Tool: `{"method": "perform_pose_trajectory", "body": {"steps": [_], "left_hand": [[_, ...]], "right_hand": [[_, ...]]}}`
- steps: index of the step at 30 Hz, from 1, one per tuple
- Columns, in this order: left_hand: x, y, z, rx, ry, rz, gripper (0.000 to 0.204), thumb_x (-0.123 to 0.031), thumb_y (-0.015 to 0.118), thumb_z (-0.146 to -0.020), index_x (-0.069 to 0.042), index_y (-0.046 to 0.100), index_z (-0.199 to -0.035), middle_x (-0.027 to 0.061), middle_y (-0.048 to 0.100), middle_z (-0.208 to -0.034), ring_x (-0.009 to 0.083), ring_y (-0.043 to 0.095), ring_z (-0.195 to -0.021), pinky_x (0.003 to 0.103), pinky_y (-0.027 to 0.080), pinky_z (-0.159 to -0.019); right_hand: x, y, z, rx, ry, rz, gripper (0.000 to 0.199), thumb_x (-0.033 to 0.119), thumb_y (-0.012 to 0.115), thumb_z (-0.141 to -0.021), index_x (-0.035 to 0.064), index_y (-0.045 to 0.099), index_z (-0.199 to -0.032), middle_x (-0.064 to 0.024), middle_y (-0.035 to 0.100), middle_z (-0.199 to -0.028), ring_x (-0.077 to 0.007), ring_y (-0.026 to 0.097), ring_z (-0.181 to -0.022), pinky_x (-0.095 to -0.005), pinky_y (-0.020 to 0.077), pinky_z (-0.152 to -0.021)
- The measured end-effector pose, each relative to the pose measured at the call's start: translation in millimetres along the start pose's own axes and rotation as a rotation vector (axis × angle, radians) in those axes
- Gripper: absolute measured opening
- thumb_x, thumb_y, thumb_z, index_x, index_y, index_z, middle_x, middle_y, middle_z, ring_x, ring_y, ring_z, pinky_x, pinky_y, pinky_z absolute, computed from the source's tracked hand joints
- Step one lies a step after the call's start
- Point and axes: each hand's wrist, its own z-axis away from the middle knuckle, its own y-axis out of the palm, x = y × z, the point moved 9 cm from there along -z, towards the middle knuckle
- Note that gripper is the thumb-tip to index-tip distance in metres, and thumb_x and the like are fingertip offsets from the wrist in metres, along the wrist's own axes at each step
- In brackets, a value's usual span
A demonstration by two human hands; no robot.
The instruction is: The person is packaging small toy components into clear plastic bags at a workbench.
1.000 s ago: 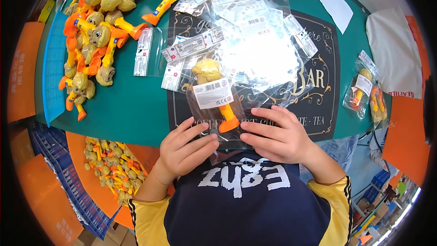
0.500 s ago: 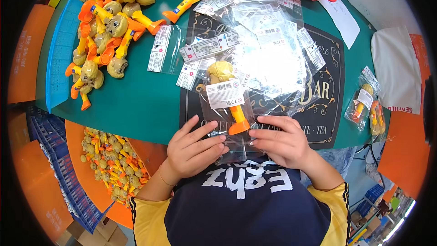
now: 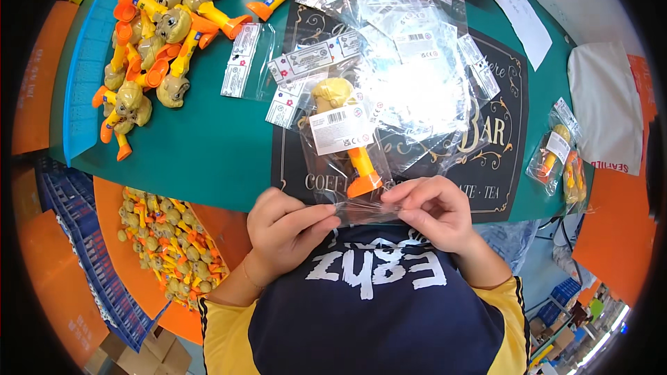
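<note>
A clear plastic bag (image 3: 333,160) with a white label lies on the table's near edge; inside it is a yellow-headed toy with an orange stem (image 3: 347,132). My left hand (image 3: 285,226) pinches the bag's near left edge. My right hand (image 3: 431,212) pinches its near right edge. Both hands rest just in front of my chest, with the bag's flap stretched between them.
A heap of empty clear bags (image 3: 410,48) covers the dark mat (image 3: 486,160). Loose yellow-and-orange toys (image 3: 153,35) pile at the far left on the green table (image 3: 201,139). Two bagged toys (image 3: 559,156) lie at the right. An orange crate of toys (image 3: 160,243) sits below left.
The view has shifted, so the table appears lower and nearer. My hands have drawn closer together along the bag's near edge, fingers now pinching the flap.
</note>
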Motion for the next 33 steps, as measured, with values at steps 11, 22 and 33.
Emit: {"method": "perform_pose_trajectory", "body": {"steps": [11,22,33], "left_hand": [[24,20,8,0.072,-0.632,0.681,0.012,-0.005,0.073,-0.09,0.001,0.07,-0.1,0.0102,0.075,-0.092,0.0097,0.068,-0.069,0.02,0.052,-0.058],[23,31,5,0.088,-0.599,0.788,0.013,-0.004,0.071,-0.092,0.004,0.069,-0.102,0.0108,0.072,-0.096,0.0088,0.067,-0.07,0.019,0.05,-0.059],[30,33,12,-0.012,-0.724,0.813,0.02,-0.014,0.066,-0.098,-0.001,0.058,-0.085,0.0056,0.068,-0.077,0.0041,0.059,-0.06,0.018,0.045,-0.054]], "right_hand": [[-12,3,-6,-0.175,-0.048,-0.119,0.007,-0.002,0.05,-0.102,0.0005,0.048,-0.108,-0.017,0.068,-0.107,-0.0188,0.065,-0.106,-0.0333,0.051,-0.097],[-11,1,-8,-0.307,-0.018,-0.153,0.006,0.0,0.053,-0.101,-0.0004,0.05,-0.106,-0.0157,0.069,-0.097,-0.0186,0.069,-0.096,-0.0305,0.054,-0.09],[-12,1,-9,-0.376,0.015,-0.048,0.007,0.001,0.055,-0.1,-0.0002,0.049,-0.102,-0.0098,0.065,-0.089,-0.0121,0.066,-0.082,-0.0243,0.054,-0.078]]}}
